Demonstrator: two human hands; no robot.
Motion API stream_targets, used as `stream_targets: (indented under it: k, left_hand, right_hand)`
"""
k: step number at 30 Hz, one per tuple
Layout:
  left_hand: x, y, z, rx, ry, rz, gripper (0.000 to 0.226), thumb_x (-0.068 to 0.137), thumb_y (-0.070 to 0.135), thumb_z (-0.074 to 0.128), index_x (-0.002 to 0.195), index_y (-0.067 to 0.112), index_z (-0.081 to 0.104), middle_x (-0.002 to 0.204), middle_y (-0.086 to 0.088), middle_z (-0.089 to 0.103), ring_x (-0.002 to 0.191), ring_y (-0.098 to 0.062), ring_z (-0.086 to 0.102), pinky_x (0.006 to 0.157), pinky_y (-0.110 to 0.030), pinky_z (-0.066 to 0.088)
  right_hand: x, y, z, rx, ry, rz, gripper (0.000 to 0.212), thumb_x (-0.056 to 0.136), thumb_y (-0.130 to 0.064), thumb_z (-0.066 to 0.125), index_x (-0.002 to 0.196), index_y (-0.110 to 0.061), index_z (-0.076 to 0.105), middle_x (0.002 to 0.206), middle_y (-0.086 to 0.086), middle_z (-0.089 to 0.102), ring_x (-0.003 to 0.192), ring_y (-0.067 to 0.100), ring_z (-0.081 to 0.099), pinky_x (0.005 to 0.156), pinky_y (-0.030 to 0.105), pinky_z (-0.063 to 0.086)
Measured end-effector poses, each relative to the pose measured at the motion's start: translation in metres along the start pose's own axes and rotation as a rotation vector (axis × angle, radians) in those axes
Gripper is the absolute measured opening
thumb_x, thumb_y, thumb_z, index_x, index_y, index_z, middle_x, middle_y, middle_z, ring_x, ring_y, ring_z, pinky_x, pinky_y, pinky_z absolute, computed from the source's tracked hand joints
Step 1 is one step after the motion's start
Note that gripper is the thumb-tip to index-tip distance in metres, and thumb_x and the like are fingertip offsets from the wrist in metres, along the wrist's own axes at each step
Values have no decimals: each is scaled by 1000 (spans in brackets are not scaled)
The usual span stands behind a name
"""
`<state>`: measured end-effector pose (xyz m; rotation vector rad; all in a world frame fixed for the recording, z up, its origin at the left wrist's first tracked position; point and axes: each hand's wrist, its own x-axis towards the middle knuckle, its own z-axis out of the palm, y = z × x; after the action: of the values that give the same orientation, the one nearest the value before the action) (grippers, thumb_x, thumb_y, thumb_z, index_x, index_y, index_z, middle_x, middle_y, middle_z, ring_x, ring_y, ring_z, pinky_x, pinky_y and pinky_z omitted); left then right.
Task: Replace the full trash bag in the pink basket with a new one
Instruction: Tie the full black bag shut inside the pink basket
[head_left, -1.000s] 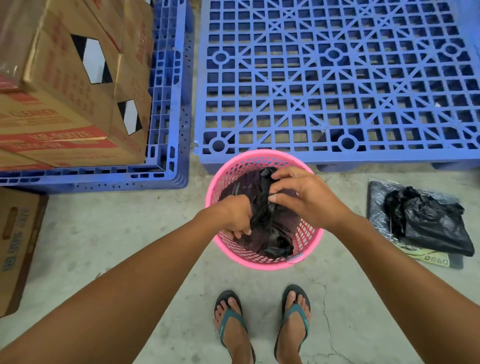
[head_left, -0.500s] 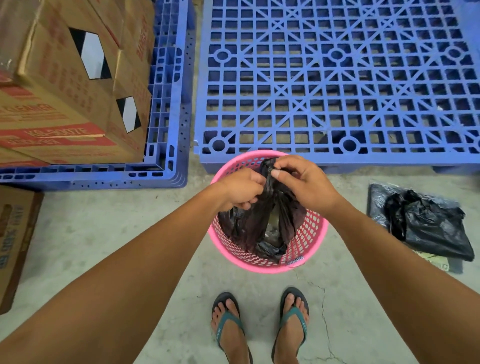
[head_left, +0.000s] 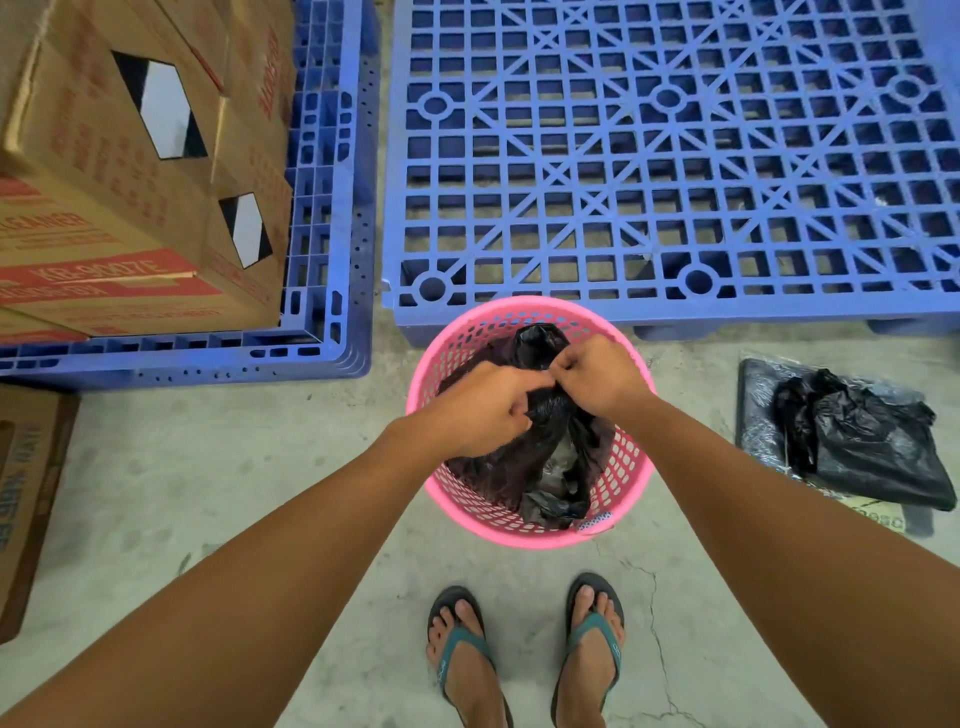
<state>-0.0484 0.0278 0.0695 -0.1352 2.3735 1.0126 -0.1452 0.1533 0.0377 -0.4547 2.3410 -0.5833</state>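
Standing over a pink basket (head_left: 524, 530) on concrete, we pinch the black bag's (head_left: 550, 457) gathered top with both fists closed, left hand (head_left: 483, 410) touching right hand (head_left: 597, 376).

Red "KB-9007E", perhaps "CLEANER" above, on the cardboard box (head_left: 104, 270).

A round pink basket (head_left: 631, 480) stands upright on the floor, holding a crumpled black trash bag (head_left: 550, 457).
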Motion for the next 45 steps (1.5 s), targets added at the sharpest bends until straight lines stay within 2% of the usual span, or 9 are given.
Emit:
stream_targets:
  k: [7, 13, 16, 17, 19, 22, 26, 31, 45]
  left_hand:
    - [9, 7, 3, -55, -152, -84, 33, 89, 3, 54, 121, 4, 61, 64, -6, 52, 67, -23, 51, 72, -34, 42]
    - [8, 0, -1, -310, -309, -272, 45, 89, 1, 56, 133, 9, 54, 66, -12, 44, 59, -24, 36, 62, -32, 35]
    - [10, -1, -2, -322, -298, -277, 44, 90, 2, 56, 133, 10, 54, 68, -10, 54, 56, -18, 40, 61, -29, 39]
    - [11, -2, -2, -330, -302, -281, 44, 90, 2, 56, 133, 11, 55, 94, -18, 61, 56, -16, 40, 60, -27, 39]
    - [13, -3, -1, -345, -317, -291, 44, 89, 2, 56, 133, 11, 54, 70, 1, 38, 54, -17, 36, 59, -28, 39]
    - [15, -5, 2, -360, -327, -311, 44, 90, 2, 55, 133, 13, 53, 67, -9, 38, 53, -17, 31, 55, -25, 38]
    - [14, -2, 6, -375, -340, -336, 47, 92, 4, 53, 137, 17, 48, 65, -9, 41, 55, -14, 35, 58, -23, 42]
    - [18, -1, 4, -455, -386, -398, 49, 92, 1, 51, 139, 14, 44, 59, 0, 40, 52, -12, 34, 60, -24, 42]
    - [26, -2, -2, -489, -362, -393, 37, 91, -4, 48, 120, 17, 58, 64, -6, 43, 51, -12, 40, 60, -24, 45]
  right_hand:
    - [2, -6, -10, 54, -82, 46, 24, 82, -21, 69, 98, -2, 71, 93, 11, 72, 91, 26, 64, 82, 37, 52]
    - [-47, 11, -14, 544, 283, 137, 14, 81, -17, 66, 80, -21, 52, 68, -4, 58, 72, 19, 57, 73, 36, 47]
    - [-82, 26, 4, 671, 76, 262, 25, 77, 0, 65, 78, -18, 47, 71, 4, 68, 80, 26, 64, 83, 42, 48]
    - [-91, 29, 14, 684, 20, 283, 27, 79, 1, 63, 78, -17, 44, 75, 7, 69, 86, 27, 65, 85, 41, 47]
    - [-100, 33, 34, 668, -6, 284, 27, 86, 0, 57, 79, -19, 40, 87, 14, 70, 93, 32, 63, 83, 38, 44]
    - [-95, 31, 54, 773, 65, 260, 22, 89, -1, 52, 98, -18, 43, 109, 13, 66, 106, 29, 59, 97, 47, 47]
    - [-78, 30, 65, 935, 102, 227, 61, 89, -4, 48, 143, -19, 22, 132, 4, 58, 117, 27, 57, 102, 58, 42]
    - [-74, 37, 62, 994, 32, 223, 72, 84, -7, 48, 146, -26, 16, 137, 4, 54, 123, 27, 53, 105, 58, 40]
    - [-75, 44, 44, 899, 105, 216, 52, 85, -4, 62, 129, -5, 36, 68, 5, 58, 80, 23, 59, 86, 38, 45]
